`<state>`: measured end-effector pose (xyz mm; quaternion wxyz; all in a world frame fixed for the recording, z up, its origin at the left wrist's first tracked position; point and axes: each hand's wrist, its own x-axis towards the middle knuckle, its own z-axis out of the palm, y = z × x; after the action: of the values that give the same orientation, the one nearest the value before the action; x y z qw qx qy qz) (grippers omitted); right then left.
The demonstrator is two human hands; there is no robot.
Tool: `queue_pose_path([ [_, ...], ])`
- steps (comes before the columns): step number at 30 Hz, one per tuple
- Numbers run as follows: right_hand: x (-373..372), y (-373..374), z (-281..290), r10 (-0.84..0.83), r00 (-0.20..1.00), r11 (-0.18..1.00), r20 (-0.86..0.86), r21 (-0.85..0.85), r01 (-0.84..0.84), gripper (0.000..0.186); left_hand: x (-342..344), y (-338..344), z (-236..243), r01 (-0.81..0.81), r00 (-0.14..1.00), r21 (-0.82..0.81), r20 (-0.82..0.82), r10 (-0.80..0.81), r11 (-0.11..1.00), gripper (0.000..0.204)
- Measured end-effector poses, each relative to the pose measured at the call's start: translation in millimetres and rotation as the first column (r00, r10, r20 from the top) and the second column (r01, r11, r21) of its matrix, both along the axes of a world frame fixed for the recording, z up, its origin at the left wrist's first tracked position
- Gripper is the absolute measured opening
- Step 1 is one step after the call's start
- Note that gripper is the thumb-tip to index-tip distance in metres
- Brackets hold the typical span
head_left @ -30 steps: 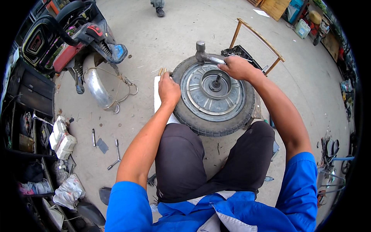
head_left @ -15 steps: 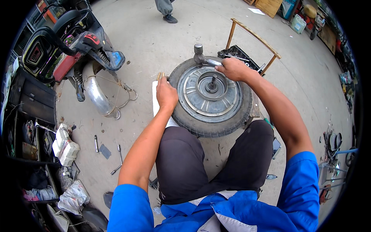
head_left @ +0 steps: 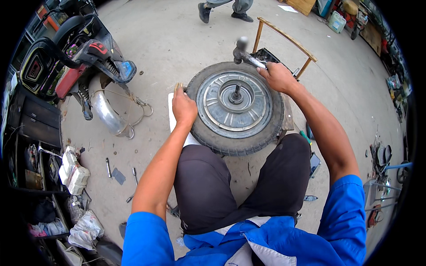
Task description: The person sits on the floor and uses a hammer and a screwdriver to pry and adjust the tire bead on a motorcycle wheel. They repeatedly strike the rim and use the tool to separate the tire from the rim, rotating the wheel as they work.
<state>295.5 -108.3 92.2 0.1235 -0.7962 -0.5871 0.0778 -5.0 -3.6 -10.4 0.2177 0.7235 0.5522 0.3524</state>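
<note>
A hammer (head_left: 255, 61) is in my right hand (head_left: 279, 79), its fingers wrapped round the metal handle. The hammer's head is raised above the far rim of the wheel and apart from it. The wheel (head_left: 216, 125) lies flat before my knees, a black tyre around a grey metal hub with a short shaft standing up in its middle. At the tyre's left edge is my left hand (head_left: 184, 107), with closed fingers. A small yellowish thing shows at its fingertips, too small to name. Under that hand lies a white sheet (head_left: 172, 116).
Behind the wheel are a black crate (head_left: 266, 56) and a wooden frame (head_left: 288, 35). A scooter (head_left: 84, 62) and a curved metal fender (head_left: 106, 113) stand left. Wrenches (head_left: 108, 167) lie on the floor by the shelves (head_left: 40, 193). Another person's legs (head_left: 242, 6) show at the far edge.
My right hand has lifted the hammer up and away from the wheel's far rim. My left hand stays by the tyre's left edge. The other person's legs have moved right.
</note>
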Motion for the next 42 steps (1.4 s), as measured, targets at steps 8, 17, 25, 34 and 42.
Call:
queue_pose_path([
  [8, 0.0, -1.1, -13.3, 0.112, 0.992, 0.992, 0.057, -0.065, -0.108, 0.051, 2.6, -0.1, -0.4, 0.008, 0.999, 0.026, -0.031, -0.007, 1.000, 0.034],
  [17, -2.8, -5.5, -13.6, 0.012, 0.999, 0.998, -0.038, 0.056, -0.010, 0.051, 3.4, 2.9, -7.1, -0.012, 0.999, 0.114, -0.028, 0.016, 0.993, 0.029],
  [25, -5.0, -15.6, 1.7, -0.048, 0.997, 0.998, -0.065, 0.029, 0.049, 0.055, 0.1, 4.4, -14.2, -0.033, 0.999, 0.173, -0.035, 0.040, 0.984, 0.025],
  [34, 8.3, -28.2, -20.5, 0.019, 1.000, 0.998, 0.019, -0.059, -0.018, 0.052, 2.0, -0.7, -1.4, -0.003, 0.998, 0.062, -0.056, 0.007, 0.998, 0.032],
  [42, 7.4, -35.6, -40.6, -0.010, 0.999, 0.997, 0.033, 0.079, 0.007, 0.053, 6.4, 2.7, -11.1, -0.022, 0.999, 0.138, -0.028, 0.026, 0.990, 0.025],
])
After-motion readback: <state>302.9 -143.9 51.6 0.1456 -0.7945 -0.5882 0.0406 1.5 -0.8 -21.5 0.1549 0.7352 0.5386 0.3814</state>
